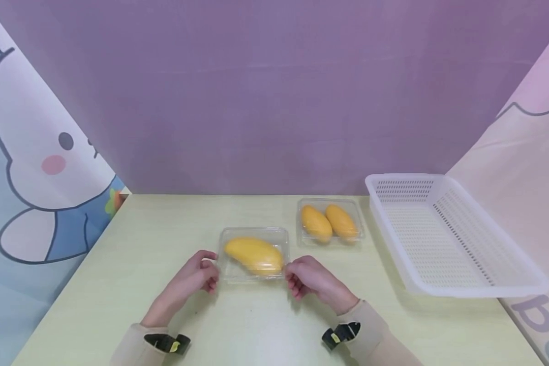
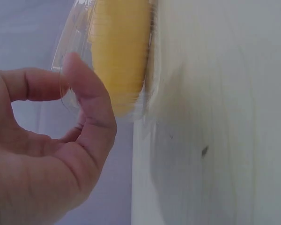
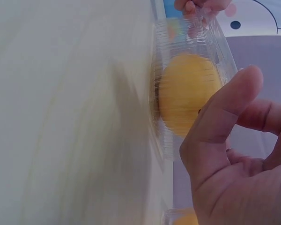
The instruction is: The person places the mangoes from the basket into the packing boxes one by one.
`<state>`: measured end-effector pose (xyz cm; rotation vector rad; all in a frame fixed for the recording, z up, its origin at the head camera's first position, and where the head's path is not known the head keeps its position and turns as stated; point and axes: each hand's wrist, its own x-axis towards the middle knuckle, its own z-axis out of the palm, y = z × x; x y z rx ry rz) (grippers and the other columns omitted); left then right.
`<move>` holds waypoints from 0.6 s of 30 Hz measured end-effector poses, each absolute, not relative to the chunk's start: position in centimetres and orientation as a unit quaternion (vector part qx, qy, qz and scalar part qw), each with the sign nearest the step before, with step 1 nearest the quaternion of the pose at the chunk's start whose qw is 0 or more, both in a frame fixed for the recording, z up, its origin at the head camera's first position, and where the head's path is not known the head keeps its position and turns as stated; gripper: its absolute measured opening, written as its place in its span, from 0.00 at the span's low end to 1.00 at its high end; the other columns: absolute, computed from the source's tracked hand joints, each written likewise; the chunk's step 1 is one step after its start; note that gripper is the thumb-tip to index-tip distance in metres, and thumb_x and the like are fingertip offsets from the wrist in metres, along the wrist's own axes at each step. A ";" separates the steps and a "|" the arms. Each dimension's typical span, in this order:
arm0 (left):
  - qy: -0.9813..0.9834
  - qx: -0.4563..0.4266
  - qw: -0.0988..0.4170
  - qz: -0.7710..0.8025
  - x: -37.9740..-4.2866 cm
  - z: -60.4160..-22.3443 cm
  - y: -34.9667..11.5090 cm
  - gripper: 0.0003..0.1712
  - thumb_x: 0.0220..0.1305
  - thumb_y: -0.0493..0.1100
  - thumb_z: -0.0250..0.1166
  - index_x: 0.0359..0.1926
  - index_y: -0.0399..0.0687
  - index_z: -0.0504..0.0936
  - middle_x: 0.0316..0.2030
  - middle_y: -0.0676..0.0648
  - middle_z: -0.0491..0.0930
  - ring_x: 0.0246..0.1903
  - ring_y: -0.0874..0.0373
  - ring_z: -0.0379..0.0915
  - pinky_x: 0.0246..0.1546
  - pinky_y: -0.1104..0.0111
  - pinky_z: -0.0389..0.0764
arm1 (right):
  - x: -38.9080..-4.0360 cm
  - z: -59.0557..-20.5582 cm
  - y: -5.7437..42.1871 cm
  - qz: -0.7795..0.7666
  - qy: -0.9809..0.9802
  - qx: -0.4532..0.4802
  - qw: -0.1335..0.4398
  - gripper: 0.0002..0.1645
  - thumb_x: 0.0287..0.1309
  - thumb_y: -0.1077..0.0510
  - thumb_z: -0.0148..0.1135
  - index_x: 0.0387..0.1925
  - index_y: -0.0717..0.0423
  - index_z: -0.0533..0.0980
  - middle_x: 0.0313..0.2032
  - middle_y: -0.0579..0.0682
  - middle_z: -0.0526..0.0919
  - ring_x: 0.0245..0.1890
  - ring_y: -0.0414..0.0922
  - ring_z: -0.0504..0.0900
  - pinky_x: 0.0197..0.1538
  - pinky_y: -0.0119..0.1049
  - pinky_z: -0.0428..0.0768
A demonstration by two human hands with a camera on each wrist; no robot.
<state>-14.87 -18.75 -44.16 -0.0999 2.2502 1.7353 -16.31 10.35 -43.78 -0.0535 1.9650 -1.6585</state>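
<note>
A clear plastic clamshell box (image 1: 233, 278) with one yellow mango (image 1: 256, 254) inside lies in front of me. Its lid looks closed. At its left side, my left hand (image 1: 196, 274) pinches the rim between thumb and index finger. My right hand (image 1: 314, 279) has its thumb and index finger on the rim at the right front corner. In the left wrist view, the left thumb (image 2: 91, 89) crosses the box's edge. The right wrist view has the right thumb (image 3: 229, 101) overlapping the edge beside the mango (image 3: 189, 93).
Behind and to the right sits a second clear box (image 1: 329, 204) with two orange-yellow mangoes (image 1: 316, 222). A white perforated plastic basket (image 1: 395, 244) stands at the table's right edge. A purple panel (image 1: 274, 101) rises behind the pale table (image 1: 251, 330).
</note>
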 end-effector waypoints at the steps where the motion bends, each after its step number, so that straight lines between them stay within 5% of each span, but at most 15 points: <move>1: 0.783 -0.037 0.147 0.603 -14.9 -44.2 -18.7 0.26 0.57 0.32 0.54 0.58 0.34 0.62 0.29 0.41 0.73 0.24 0.51 0.73 0.28 0.63 0.80 | -16.3 -43.7 10.4 -0.619 0.734 -0.020 0.281 0.08 0.51 0.63 0.53 0.19 0.60 0.70 0.16 0.49 0.73 0.12 0.40 0.71 0.17 0.30 0.74; 18: 0.785 -0.064 0.135 0.602 -16.0 -44.6 -18.2 0.26 0.54 0.31 0.53 0.56 0.34 0.64 0.26 0.42 0.72 0.23 0.53 0.71 0.24 0.65 0.77 | -17.1 -44.1 10.1 -0.619 0.742 -0.007 0.257 0.08 0.51 0.62 0.53 0.22 0.64 0.71 0.15 0.49 0.72 0.12 0.41 0.71 0.17 0.31 0.75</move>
